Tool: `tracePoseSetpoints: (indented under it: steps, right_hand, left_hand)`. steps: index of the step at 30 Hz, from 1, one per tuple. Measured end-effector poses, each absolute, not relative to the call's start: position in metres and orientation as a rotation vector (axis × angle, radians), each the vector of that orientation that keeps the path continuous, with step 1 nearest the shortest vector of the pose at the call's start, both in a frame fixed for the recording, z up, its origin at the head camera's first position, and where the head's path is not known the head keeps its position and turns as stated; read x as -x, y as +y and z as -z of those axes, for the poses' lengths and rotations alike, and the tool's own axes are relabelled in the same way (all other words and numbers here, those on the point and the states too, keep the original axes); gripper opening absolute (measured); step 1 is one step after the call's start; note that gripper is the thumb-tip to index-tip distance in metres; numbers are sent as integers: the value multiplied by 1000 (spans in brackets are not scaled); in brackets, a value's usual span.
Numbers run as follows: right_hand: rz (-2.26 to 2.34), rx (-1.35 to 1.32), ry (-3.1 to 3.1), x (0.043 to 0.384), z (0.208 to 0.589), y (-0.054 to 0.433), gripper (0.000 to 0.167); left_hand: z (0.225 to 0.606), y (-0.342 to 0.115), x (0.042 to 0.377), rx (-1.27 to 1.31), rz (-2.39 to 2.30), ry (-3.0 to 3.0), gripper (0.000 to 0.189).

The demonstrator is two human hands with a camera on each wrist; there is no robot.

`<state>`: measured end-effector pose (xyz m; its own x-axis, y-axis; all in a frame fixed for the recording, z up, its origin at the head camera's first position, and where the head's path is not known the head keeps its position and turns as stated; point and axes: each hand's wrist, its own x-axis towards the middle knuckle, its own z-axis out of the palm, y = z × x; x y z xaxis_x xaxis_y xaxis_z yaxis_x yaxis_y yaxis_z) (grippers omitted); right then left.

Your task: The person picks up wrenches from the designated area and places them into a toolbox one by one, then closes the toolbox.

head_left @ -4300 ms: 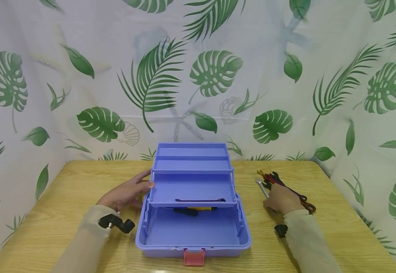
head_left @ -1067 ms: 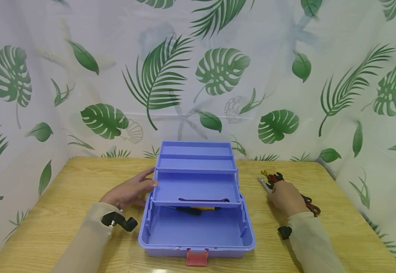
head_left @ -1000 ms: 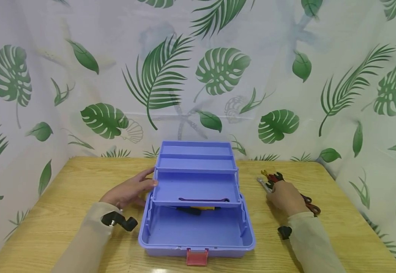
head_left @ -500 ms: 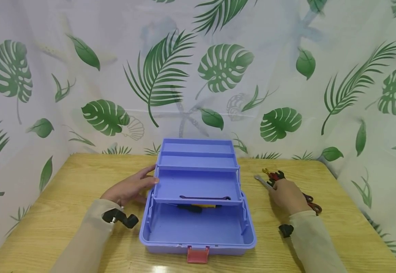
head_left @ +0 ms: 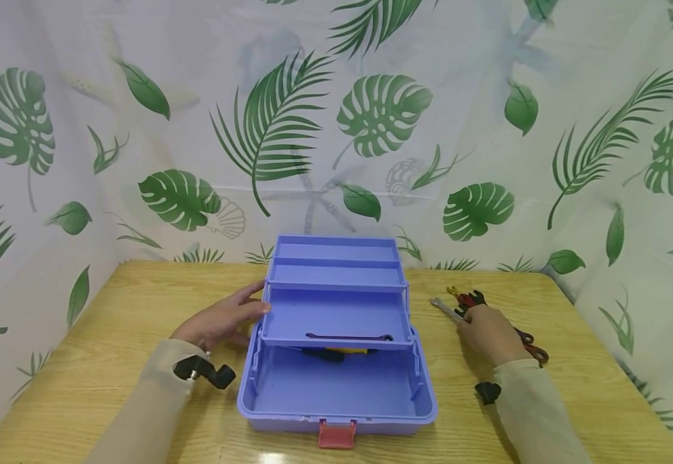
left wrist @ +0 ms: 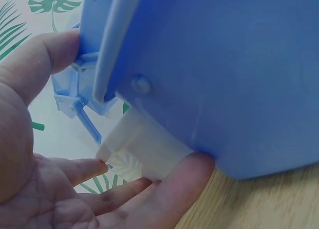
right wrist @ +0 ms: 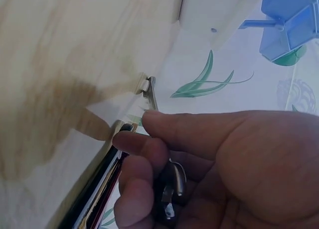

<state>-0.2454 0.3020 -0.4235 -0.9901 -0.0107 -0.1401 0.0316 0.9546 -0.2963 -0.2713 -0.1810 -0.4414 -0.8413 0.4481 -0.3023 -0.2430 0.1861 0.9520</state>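
Note:
A purple-blue toolbox point(head_left: 275, 422) stands with its stepped trays raised. My left hand point(head_left: 217, 322) rests at its left side, the thumb on the edge of the lower tray point(head_left: 336, 312); the left wrist view shows the other fingers point(left wrist: 194, 174) loosely extended against the box. To the right of the box, my right hand point(head_left: 490, 332) pinches a silver wrench point(head_left: 445, 309) between thumb and fingers, the wrench's far end point(right wrist: 151, 89) pointing out past the fingertips. Beside and partly under that hand lies a pile with a yellow wrench point(head_left: 452, 291), a red wrench point(head_left: 465, 299) and a black wrench point(head_left: 477, 297).
A dark wrench point(head_left: 348, 337) lies along the front of the lower tray. Beneath that tray, a black-handled tool point(head_left: 331, 355) and a yellow item point(head_left: 348, 350) are partly hidden. The pink latch point(head_left: 337, 435) hangs at the front. A leaf-patterned curtain point(head_left: 371, 193) backs the wooden table point(head_left: 110, 361).
My right hand has shifted the silver wrench leftward, its end now farther from the pile. My left hand stays at the toolbox. The head view has tilted slightly.

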Motion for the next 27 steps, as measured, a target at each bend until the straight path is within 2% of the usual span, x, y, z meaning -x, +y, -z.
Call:
tracePoseSetpoints:
  steps: [14, 27]
  right_hand:
    - [557, 59, 3045, 246, 422, 302, 20]
    - [682, -2, 3296, 251, 416, 295, 27]
  left_hand:
    - [441, -181, 273, -213, -1702, 1957, 91]
    - [444, -181, 273, -226, -1713, 1942, 90]
